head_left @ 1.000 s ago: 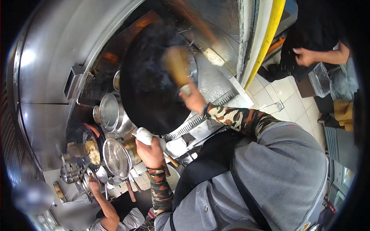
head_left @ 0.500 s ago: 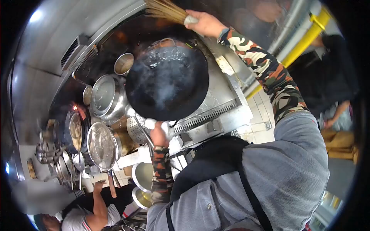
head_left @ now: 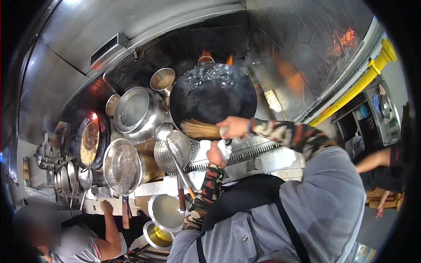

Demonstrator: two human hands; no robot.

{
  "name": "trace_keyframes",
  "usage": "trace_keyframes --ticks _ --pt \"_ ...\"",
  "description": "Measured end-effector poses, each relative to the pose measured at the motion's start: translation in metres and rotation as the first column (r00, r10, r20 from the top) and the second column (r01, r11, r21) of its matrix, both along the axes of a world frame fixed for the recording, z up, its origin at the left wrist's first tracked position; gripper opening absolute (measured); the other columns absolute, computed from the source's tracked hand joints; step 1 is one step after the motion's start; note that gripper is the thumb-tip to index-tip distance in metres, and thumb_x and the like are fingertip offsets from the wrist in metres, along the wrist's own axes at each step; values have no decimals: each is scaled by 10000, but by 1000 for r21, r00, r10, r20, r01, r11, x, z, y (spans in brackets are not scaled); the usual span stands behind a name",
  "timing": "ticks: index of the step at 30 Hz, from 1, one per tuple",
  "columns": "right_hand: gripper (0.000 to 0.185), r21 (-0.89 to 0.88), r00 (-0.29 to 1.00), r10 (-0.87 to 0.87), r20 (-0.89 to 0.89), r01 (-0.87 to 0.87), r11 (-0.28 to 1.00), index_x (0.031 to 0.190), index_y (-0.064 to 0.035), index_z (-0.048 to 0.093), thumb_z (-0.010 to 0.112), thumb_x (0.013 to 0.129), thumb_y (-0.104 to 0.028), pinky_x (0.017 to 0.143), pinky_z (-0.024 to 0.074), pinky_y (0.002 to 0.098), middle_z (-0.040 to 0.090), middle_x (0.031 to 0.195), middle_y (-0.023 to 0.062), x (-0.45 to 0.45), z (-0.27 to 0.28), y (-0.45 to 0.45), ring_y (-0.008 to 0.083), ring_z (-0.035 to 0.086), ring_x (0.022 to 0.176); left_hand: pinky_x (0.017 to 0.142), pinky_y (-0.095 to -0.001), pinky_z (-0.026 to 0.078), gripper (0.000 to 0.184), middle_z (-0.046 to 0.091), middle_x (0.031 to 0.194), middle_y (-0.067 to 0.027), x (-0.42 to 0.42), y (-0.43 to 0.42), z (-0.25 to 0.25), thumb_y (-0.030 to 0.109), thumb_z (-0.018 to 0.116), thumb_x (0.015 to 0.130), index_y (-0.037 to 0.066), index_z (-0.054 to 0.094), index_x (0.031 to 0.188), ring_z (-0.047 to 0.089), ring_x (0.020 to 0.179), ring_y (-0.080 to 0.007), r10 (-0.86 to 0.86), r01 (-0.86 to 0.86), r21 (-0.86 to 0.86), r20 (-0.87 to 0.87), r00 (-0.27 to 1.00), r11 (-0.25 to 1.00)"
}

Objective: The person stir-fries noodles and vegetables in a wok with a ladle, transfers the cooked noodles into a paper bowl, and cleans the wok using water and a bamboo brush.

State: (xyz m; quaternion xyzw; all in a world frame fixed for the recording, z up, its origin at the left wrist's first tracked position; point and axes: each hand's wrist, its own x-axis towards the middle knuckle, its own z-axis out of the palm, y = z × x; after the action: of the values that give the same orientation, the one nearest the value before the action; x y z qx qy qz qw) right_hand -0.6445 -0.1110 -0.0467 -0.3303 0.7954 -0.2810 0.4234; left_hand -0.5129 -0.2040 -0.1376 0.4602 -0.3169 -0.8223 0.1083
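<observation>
A large black wok (head_left: 210, 103) sits over the burner, with bubbling liquid at its far side and faint steam. My left hand (head_left: 215, 157) is closed around a white cloth (head_left: 224, 149) at the wok's near rim; any handle underneath is hidden. My right hand (head_left: 237, 127) grips the pale end of a bamboo wok brush (head_left: 199, 129). Its bristles point left, over the near edge of the wok. Just left of my left hand lie a perforated strainer (head_left: 169, 154) and a long-handled ladle (head_left: 164, 131).
Flames (head_left: 230, 60) rise behind the wok. A steel pot (head_left: 136, 111), a mesh skimmer (head_left: 123, 166) and a second wok (head_left: 91, 140) with fire stand leftward. Bowls of liquid (head_left: 151, 205) are below. A co-worker's arm (head_left: 112, 230) shows lower left, another person's arm (head_left: 375, 161) at right. A yellow pipe (head_left: 351, 90) runs upper right.
My right hand has swung the brush from beyond the wok's far right down to its near rim. The left hand stays on the cloth. The whole view has shifted.
</observation>
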Motion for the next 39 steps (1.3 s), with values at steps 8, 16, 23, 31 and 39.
trace_keyframes --ticks 8,16,23,31,39 --pt "183 -341 312 -512 -800 466 816 852 -75 671 601 782 -229 619 536 407 661 722 122 -181 -15 9 281 671 713 537 -354 529 222 619 743 -86 -2 -5 -11 220 569 793 17 620 867 615 594 -249 -49 48 -22 -22 999 999" --pt "331 -449 919 2 -393 -194 872 975 -170 710 712 659 -269 814 511 418 691 936 131 -46 -51 -14 287 661 890 464 -319 464 388 606 663 -45 57 -43 -11 428 455 954 93 586 810 578 521 -188 -464 515 119 -297 834 849" --pt "411 -356 585 -559 -588 433 828 1151 -44 581 590 824 -292 815 496 442 668 940 199 -152 6 57 363 631 942 839 -426 480 828 641 968 -300 117 -78 -49 635 696 665 -134 626 965 626 955 -408 -90 775 -606 775 626 179" --pt "752 -670 766 -641 -44 454 588 1427 -10 246 653 802 -106 1049 336 361 467 1331 233 43 -104 195 325 449 1262 815 -407 515 1136 632 1078 -248 129 -51 -49 461 867 505 -4 322 1387 642 952 -360 81 826 -552 834 547 110" --pt "581 -492 889 -250 -384 32 870 1279 -67 498 674 773 -290 815 500 412 643 1025 186 -15 12 120 325 627 962 999 -422 379 987 415 1317 -301 117 14 -4 347 804 669 -45 271 1402 429 1218 -415 200 639 -767 636 745 60"
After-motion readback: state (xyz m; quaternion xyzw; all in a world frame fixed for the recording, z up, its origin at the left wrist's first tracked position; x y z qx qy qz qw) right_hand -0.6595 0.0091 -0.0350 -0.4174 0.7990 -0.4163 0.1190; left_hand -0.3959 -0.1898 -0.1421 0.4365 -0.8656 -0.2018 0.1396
